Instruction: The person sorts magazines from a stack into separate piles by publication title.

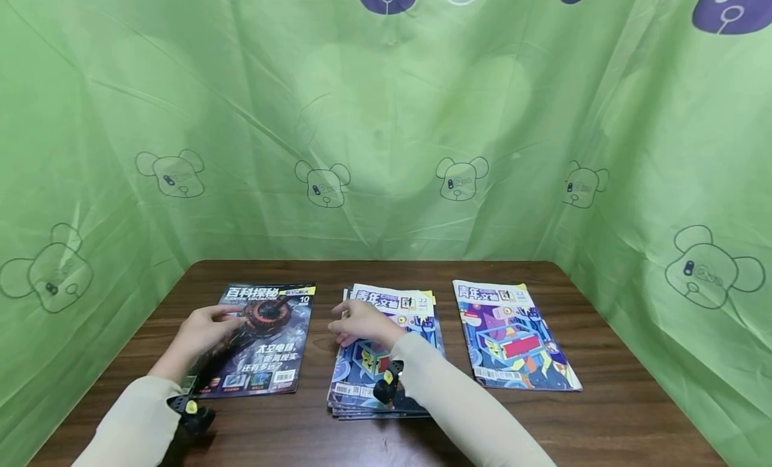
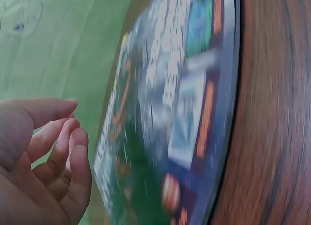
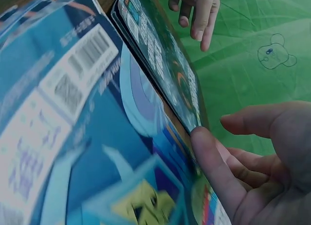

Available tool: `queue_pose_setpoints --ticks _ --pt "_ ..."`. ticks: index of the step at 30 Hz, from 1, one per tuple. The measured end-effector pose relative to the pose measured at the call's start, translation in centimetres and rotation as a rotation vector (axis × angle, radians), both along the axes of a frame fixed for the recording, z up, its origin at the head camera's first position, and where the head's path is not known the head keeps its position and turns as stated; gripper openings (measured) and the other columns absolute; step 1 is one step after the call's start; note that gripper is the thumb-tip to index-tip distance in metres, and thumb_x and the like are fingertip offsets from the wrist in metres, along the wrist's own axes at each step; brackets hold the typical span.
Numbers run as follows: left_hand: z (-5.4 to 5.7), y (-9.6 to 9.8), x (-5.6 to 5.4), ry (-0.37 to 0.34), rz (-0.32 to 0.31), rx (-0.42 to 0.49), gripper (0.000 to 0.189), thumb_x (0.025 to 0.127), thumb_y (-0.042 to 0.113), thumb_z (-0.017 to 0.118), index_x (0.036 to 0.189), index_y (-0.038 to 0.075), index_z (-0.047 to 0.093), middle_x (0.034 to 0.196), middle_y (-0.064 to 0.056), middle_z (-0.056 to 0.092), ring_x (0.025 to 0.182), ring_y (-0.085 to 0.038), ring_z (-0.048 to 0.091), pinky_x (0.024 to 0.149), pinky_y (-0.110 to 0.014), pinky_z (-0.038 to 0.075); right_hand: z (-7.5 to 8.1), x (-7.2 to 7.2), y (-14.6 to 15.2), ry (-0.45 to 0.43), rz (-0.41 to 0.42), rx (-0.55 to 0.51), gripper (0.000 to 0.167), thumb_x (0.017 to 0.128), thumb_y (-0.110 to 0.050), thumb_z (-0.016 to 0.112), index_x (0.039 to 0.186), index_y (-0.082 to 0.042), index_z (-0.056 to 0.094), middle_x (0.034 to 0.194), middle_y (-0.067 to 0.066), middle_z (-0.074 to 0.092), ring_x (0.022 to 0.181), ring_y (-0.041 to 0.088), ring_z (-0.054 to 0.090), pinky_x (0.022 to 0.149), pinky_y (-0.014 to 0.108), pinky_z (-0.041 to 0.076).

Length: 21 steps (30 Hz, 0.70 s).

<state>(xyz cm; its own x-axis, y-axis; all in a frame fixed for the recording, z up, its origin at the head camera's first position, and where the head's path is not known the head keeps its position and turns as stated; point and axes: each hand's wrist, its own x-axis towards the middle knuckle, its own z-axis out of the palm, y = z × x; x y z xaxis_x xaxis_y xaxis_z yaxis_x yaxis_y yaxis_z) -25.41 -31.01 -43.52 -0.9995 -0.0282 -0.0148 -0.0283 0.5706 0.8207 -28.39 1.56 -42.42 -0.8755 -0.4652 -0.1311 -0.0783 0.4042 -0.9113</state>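
Note:
On the left of the table lies a dark magazine (image 1: 274,340) with a red ring-shaped picture, apparently on at least one other. My left hand (image 1: 205,331) hovers over its left side; in the left wrist view the hand (image 2: 48,157) has loosely bent fingers and nothing between them. A stack of magazines (image 1: 356,380) with a bright purple-and-blue cover on top sits in the middle. Over its upper left edge is my right hand (image 1: 364,321), fingers relaxed and holding nothing. Whether a fingertip touches the stack, I cannot tell.
Another purple-and-blue magazine (image 1: 512,340) lies to the right, slightly turned, with the same cover as the stack's top one. The brown wooden table (image 1: 289,427) ends at a green curtain (image 1: 386,232) with bear outlines, which surrounds it at the back and sides.

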Motion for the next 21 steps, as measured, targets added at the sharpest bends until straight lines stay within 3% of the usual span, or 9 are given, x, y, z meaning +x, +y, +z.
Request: queue_pose_setpoints --ticks 4,8,13,21 --pt "0.5 2.1 0.0 -0.014 -0.042 0.032 0.051 0.098 0.026 0.067 0.138 -0.004 0.055 0.102 -0.015 0.068 0.077 -0.023 0.062 0.059 -0.036 0.056 0.7 0.2 1.7 0.043 0.028 0.073 0.046 0.095 -0.015 0.068 0.135 0.006 0.056 0.082 0.015 0.072 0.070 0.026 0.072 0.066 0.035 0.061" --pt "0.7 4.1 0.2 -0.030 -0.094 0.096 0.053 0.098 0.027 0.068 0.140 -0.004 0.054 0.114 -0.017 0.068 0.098 -0.031 0.065 0.071 -0.043 0.060 1.1 0.4 3.6 0.041 0.043 0.136 0.045 0.096 -0.020 0.068 0.134 0.003 0.058 0.080 0.013 0.072 0.071 0.026 0.071 0.067 0.044 0.061" --pt "0.8 6.7 0.7 -0.041 -0.148 0.176 0.050 0.096 0.021 0.070 0.138 -0.004 0.056 0.115 -0.018 0.068 0.098 -0.034 0.065 0.073 -0.044 0.060 1.5 0.7 5.8 0.034 0.052 0.144 0.039 0.096 -0.019 0.068 0.129 0.001 0.063 0.081 0.015 0.072 0.071 0.030 0.071 0.067 0.046 0.061" --pt "0.6 10.2 1.3 -0.073 -0.218 0.184 0.050 0.095 0.022 0.071 0.137 -0.002 0.058 0.116 -0.017 0.068 0.099 -0.033 0.068 0.076 -0.042 0.061 1.5 1.4 9.2 0.062 0.060 0.166 0.040 0.097 -0.019 0.067 0.129 0.003 0.062 0.088 0.013 0.072 0.077 0.029 0.071 0.069 0.042 0.061"
